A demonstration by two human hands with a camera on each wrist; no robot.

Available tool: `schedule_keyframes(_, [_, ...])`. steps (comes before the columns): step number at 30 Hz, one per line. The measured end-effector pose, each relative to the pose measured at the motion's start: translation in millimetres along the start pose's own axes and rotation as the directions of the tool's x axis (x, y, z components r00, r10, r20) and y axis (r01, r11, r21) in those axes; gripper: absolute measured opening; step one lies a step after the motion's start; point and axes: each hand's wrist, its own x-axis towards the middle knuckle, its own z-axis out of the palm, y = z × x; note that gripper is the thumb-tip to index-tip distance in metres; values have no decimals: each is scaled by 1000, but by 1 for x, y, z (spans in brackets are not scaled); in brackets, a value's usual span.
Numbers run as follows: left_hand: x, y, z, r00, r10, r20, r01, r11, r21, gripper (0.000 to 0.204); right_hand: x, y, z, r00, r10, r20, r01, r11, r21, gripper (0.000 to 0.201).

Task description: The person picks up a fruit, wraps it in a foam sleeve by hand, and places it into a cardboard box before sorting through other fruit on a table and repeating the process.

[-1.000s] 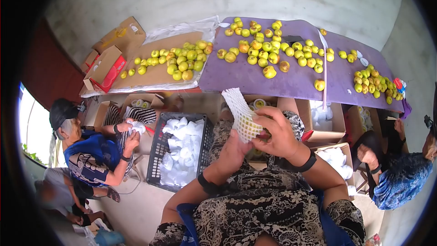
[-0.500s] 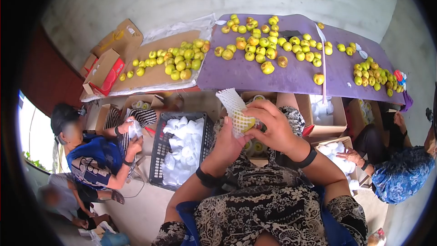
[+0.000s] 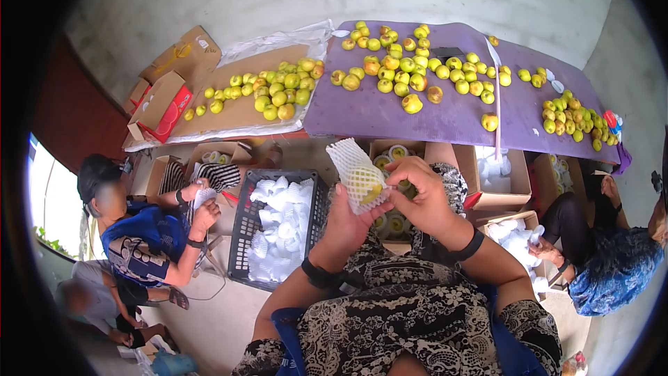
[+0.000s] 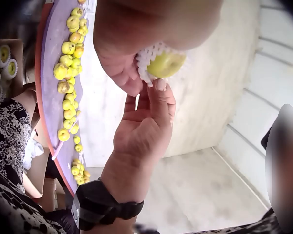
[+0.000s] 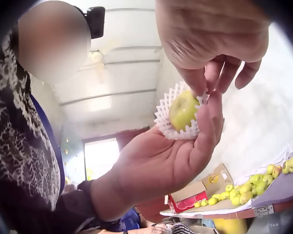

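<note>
A white foam net (image 3: 344,157) with a yellow-green apple (image 3: 364,184) inside is held up over the lap in the head view. My left hand (image 3: 342,226) cradles the netted apple, fingers curled round it. On the other side my right hand (image 3: 430,198) pinches the net's edge between thumb and fingertips. In the right wrist view the apple (image 5: 183,111) shows through the net's open end, lying in the left hand (image 5: 161,158), with the right hand (image 5: 215,44) above at the rim. The left wrist view shows the apple (image 4: 166,63) partly bared at the net's mouth.
Loose apples lie on the purple table (image 3: 390,125) and on cardboard (image 3: 229,118) to its left. A black crate (image 3: 240,237) of foam nets stands left of my lap. Open boxes (image 3: 511,198) stand below the table. A seated person (image 3: 149,237) is at left, another (image 3: 616,264) at right.
The apple has moved deeper into the net, and the net has tilted left. My right hand has drawn back from over the apple to the net's edge.
</note>
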Motion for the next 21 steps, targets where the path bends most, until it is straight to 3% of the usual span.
schedule_keyframes(1, [-1, 1, 0, 1000, 5, 0, -5, 1000, 0, 63, 1, -7, 1, 997, 80, -3, -80, 995, 65, 40])
schedule_keyframes(4, [-1, 3, -3, 1000, 15, -24, -12, 992, 129, 59, 6, -20, -2, 987, 154, 48, -155, 988, 25, 44])
schedule_keyframes(6, [1, 7, -5, 988, 59, 143, -98, 955, 280, 61, 6, -17, -4, 994, 89, 65, -89, 996, 0, 46])
schedule_keyframes(7, [1, 7, -3, 988, 62, 144, -101, 954, 281, 61, 5, -16, -5, 996, 28, 83, -27, 999, -23, 49])
schedule_keyframes(9, [-1, 10, 7, 989, 0, 147, 0, 1000, 5, 61, 3, -15, -4, 998, -15, 64, 17, 999, -32, 50])
schedule_keyframes(10, [-1, 14, 10, 989, 2, 147, -3, 1000, 5, 61, 1, -15, -3, 997, -57, 45, 59, 997, -43, 51])
schedule_keyframes(11, [0, 17, 14, 991, -26, 135, -20, 944, 330, 62, 0, -13, -2, 997, -59, 46, 60, 997, -42, 51])
schedule_keyframes(12, [0, 20, 15, 992, -48, 114, -33, 784, 619, 63, -1, -11, 0, 997, -72, 15, 73, 996, -43, 51])
schedule_keyframes(13, [0, 17, 14, 992, -45, 114, -35, 784, 620, 63, -2, -10, 1, 996, -86, -16, 85, 995, -43, 51])
schedule_keyframes(15, [1, 5, 10, 984, 51, 169, -80, 983, 167, 56, -4, -8, 0, 996, -90, -11, 89, 994, -63, 51])
schedule_keyframes(20, [4, 8, 7, 992, 52, 114, -78, 968, 240, 68, -5, -10, -1, 999, -51, 1, 51, 993, -109, 48])
schedule_keyframes(21, [3, 11, 9, 993, 82, 89, -105, 947, 304, 75, 0, -17, -7, 996, 20, 92, -18, 1000, -18, 46])
